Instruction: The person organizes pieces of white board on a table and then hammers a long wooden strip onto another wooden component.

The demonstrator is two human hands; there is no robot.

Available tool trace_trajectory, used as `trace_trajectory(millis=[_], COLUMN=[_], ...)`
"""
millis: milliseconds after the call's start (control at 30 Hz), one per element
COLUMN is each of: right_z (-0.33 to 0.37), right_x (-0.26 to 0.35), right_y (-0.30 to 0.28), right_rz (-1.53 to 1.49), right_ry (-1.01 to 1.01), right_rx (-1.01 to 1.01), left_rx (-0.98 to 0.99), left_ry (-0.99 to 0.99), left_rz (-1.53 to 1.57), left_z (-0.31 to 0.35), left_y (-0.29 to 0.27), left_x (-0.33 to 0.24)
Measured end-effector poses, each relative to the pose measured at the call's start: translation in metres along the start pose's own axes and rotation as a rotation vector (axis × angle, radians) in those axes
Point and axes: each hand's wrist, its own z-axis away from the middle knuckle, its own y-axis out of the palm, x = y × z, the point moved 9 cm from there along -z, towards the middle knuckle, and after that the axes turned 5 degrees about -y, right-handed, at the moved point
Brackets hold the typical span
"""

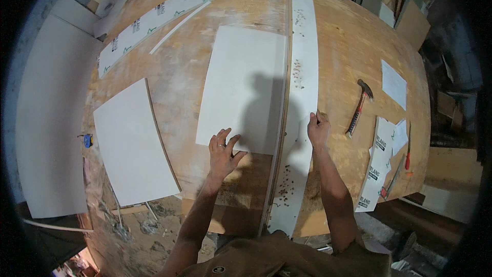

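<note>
My left hand (pixel 223 150) lies flat with fingers spread on the near edge of a white rectangular panel (pixel 243 84) in the middle of the plywood workbench (pixel 348 51). My right hand (pixel 319 128) pinches the right edge of a long white strip (pixel 303 61) that runs from the far side of the bench to its near edge. The strip lies beside the panel, and a thin wooden edge (pixel 283 123) runs between them. Brown specks dot the strip.
A second white panel (pixel 134 143) lies at the left. A hammer (pixel 360 106) with a red handle rests at the right, near white paper pieces (pixel 393 84), a printed strip (pixel 376 166) and a red-handled tool (pixel 408 158). Printed white strips (pixel 148 25) lie far left. A large white board (pixel 48 118) stands beyond the bench's left edge.
</note>
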Motion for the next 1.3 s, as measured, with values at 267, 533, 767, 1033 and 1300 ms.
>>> trace_trajectory(millis=[267, 533, 767, 1033, 1300], right_z=[0.001, -0.004, -0.042, -0.102, 0.078], right_x=[0.014, -0.002, -0.104, -0.187, -0.124], right_y=[-0.003, 0.003, -0.111, -0.121, -0.131], right_rz=[0.091, 0.053, 0.403, 0.412, -0.281], right_ry=[0.005, -0.02, -0.033, 0.177, 0.539], right_rx=[-0.055, 0.152, -0.197, 0.102, 0.203], left_rx=[0.119, 0.214, 0.178, 0.154, 0.108], left_ry=[-0.045, -0.105, -0.403, -0.398, -0.326], left_rz=[-0.037, 0.178, -0.114, -0.078, -0.121], left_z=[-0.003, -0.058, -0.1, -0.109, -0.107], left_y=[0.0, 0.066, 0.108, 0.104, 0.102], left_x=[0.006, -0.104, -0.101, -0.113, -0.107])
